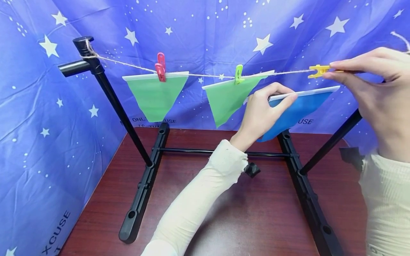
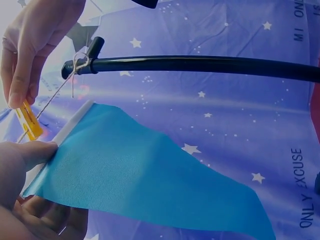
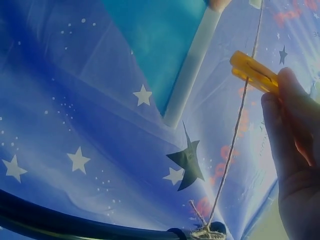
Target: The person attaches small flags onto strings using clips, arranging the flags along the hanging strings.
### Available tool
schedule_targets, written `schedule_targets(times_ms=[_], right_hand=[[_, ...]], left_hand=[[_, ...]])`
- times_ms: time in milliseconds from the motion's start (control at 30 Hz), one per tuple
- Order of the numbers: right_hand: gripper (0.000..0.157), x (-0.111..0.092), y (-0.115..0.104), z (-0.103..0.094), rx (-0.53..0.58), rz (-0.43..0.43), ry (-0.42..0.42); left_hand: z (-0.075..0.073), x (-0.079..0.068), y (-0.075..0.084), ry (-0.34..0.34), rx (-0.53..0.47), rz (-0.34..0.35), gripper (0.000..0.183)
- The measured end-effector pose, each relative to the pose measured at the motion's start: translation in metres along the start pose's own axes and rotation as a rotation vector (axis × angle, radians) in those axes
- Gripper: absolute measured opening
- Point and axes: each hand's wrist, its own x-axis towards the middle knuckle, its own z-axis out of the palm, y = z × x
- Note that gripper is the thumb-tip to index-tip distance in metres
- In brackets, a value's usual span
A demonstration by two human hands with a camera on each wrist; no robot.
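My left hand pinches a blue pennant by its white top edge, thumb in front and fingers behind. The pennant hangs just below a thin string, apart from it. With thumb and fingertips my right hand holds the handle end of a yellow clothespin. In the right wrist view the string passes at the clothespin's front end; whether it lies between the jaws I cannot tell. Two green pennants hang farther left, one under a red clothespin, the other under a lime-green clothespin.
A black stand carries the string, tied to its left post; the right post rises behind my right arm. The stand's feet and crossbar rest on a reddish-brown table. A blue starry cloth hangs behind.
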Motion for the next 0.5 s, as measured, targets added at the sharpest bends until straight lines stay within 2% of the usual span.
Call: schedule_targets(times_ms=[233,500], right_hand=[[0.015,-0.004,0.0005,-0.0028,0.008,-0.016,-0.041],[0.015,-0.0034,0.0035,-0.0054,-0.008,-0.049,-0.063]], left_hand=[[0.0038,0.0012,0.0004,0.021,-0.02,-0.002,0.016],[0.0048,0.0071,0.0027,0.091,0.007,0.054,0.016]])
